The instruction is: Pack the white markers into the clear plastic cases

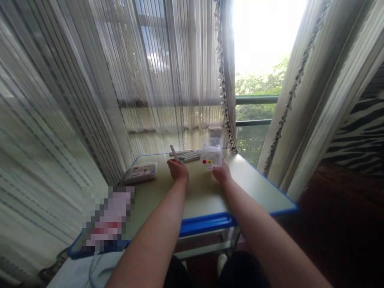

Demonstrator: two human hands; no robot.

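Note:
My left hand [178,169] is closed in a fist around a marker pen [173,152] that sticks up and away from it. Just behind the pen lie several more marker pens [189,155] in a loose row on the table. My right hand [221,173] grips the lower edge of a clear plastic box [211,155] with red and yellow dots on its front. The box stands on the pale desk [207,192] near its far edge.
A flat printed packet [139,172] lies at the desk's left. A small pale container [215,131] stands behind the clear box by the window. Striped curtains hang close on the left, back and right. The desk's blue front rim [204,225] is near my body.

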